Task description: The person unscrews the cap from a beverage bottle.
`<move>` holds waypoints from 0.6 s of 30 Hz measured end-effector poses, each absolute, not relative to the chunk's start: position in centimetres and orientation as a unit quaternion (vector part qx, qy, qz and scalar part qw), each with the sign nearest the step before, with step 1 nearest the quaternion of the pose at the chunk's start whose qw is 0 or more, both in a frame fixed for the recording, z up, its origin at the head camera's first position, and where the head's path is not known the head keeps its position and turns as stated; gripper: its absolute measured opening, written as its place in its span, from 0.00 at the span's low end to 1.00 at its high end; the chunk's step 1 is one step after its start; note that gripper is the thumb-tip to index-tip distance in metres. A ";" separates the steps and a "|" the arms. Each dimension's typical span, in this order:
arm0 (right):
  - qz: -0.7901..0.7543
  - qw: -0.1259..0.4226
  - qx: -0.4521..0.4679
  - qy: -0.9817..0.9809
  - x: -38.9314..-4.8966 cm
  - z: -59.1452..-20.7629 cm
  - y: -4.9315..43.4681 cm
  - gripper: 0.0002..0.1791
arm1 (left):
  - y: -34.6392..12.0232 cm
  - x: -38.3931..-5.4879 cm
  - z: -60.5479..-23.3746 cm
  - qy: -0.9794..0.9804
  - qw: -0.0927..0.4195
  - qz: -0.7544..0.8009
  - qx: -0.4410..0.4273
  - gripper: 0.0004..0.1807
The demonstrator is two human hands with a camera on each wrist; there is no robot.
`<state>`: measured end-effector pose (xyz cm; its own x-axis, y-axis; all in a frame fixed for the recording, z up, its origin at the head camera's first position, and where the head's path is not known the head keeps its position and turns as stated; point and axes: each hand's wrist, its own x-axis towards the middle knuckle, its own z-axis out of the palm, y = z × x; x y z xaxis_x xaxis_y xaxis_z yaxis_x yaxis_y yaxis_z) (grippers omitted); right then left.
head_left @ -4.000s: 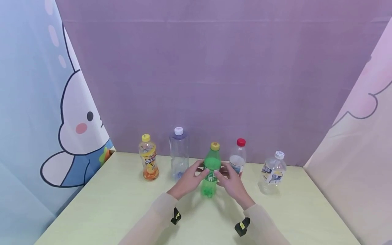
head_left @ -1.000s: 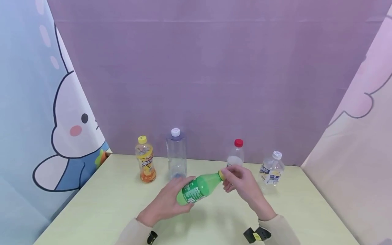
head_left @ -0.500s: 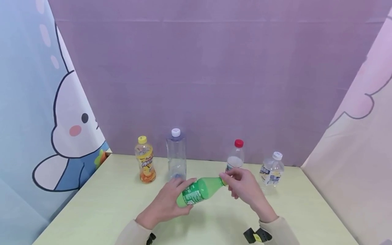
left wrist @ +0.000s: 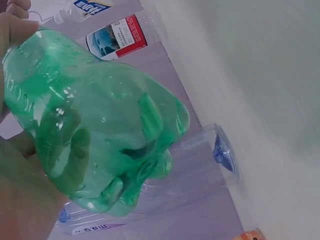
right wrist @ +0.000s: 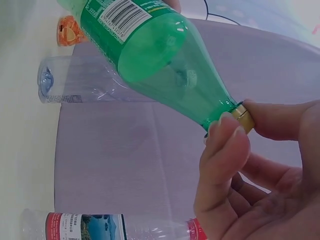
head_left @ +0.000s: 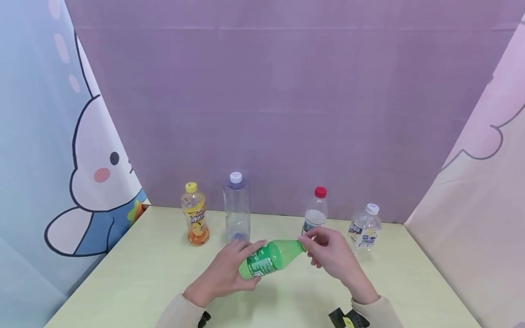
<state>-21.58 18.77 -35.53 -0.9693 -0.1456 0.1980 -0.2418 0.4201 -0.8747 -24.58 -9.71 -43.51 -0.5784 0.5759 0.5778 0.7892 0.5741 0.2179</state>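
Note:
My left hand (head_left: 225,273) grips the lower body of a green plastic bottle (head_left: 272,259), tilted well over above the table with its neck to the right. Its bumpy base fills much of the left wrist view, the bottle (left wrist: 100,125) being see-through there. Thumb and fingers of my right hand (head_left: 334,255) pinch the yellow cap (right wrist: 243,118) at the bottle's mouth. In the right wrist view the cap sits on the neck, and a label with a barcode wraps the green bottle (right wrist: 165,55). The head view has the cap hidden behind my right fingers.
Along the back of the pale table (head_left: 135,278) stand a yellow-capped bottle with an orange bottom (head_left: 196,218), a tall clear bottle (head_left: 237,209), a red-capped bottle (head_left: 316,214) and a white-capped bottle (head_left: 365,228). A purple cloth (head_left: 266,114) hangs behind them.
From upright between both hands, the green bottle was lifted and tilted; my right hand went to its cap. Over the last second both hands and bottle shifted slightly down and right.

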 end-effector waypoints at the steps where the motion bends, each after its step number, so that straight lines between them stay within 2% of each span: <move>1: 0.525 0.046 0.119 -0.841 -21.6 -35.5 18.8 0.11 | -9.7 -24.6 -43.5 -0.857 0.227 -0.233 -0.398 0.46; 18: 0.536 0.037 0.132 -0.833 -21.5 -36.5 19.0 0.09 | -10.1 -24.2 -43.4 -0.870 0.184 -0.228 -0.398 0.46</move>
